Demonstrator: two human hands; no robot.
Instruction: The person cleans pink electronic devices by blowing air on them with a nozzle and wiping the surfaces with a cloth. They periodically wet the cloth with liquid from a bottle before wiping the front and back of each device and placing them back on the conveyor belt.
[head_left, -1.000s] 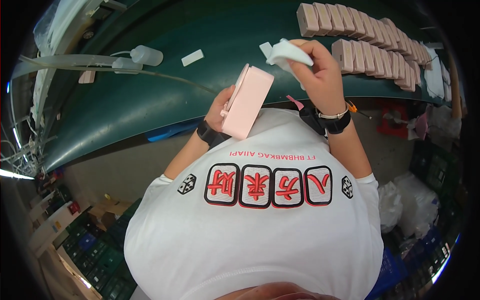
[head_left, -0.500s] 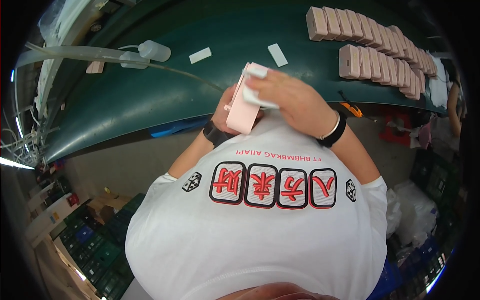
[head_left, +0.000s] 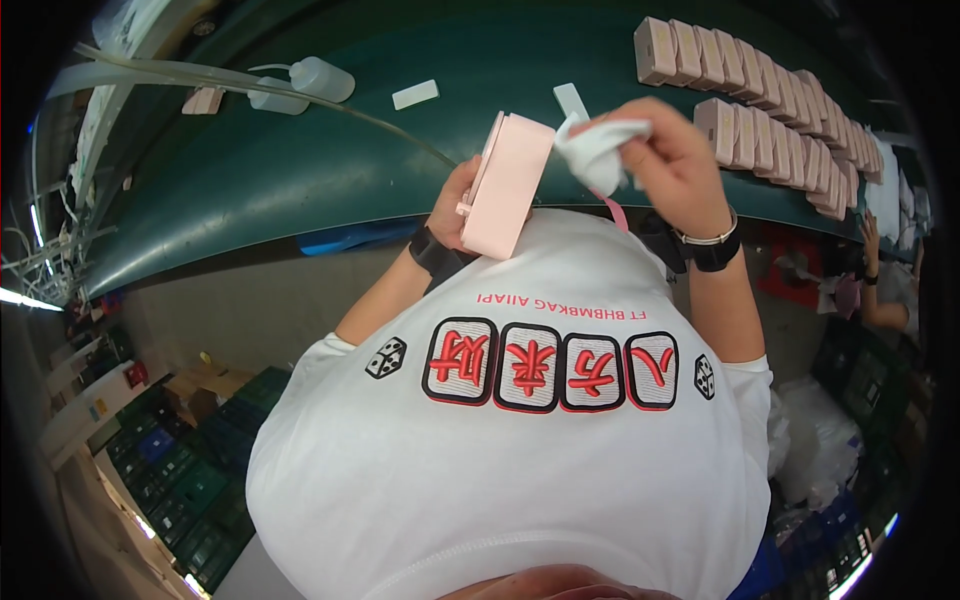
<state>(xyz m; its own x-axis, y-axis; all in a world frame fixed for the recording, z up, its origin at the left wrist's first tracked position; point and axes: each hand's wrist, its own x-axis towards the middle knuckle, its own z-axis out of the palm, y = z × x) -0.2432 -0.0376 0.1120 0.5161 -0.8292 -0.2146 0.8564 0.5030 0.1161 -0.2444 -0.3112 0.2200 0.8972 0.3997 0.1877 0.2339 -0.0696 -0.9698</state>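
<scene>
A pale pink box-shaped casing (head_left: 512,185) stands tilted in front of my chest, close to the bench edge. My left hand (head_left: 455,205) grips it from the left side, the fingers partly hidden behind it. A small pink knob sticks out of its left side. To its right, my right hand (head_left: 680,165) pinches a crumpled white cloth (head_left: 597,150), held apart from the casing. A pink strip (head_left: 614,212) hangs below the cloth; what it belongs to cannot be made out.
On the green bench (head_left: 330,175) lie two white flat pieces (head_left: 416,95), one partly behind the cloth. Two rows of pink casings (head_left: 760,75) stand at the far right. White plastic bottles (head_left: 322,78) and a hose (head_left: 390,132) are at left. Another person's hand (head_left: 870,240) shows at right.
My right hand has lifted the cloth off the casing and drawn it to the right. The casing's broad face is now uncovered, still in my left hand.
</scene>
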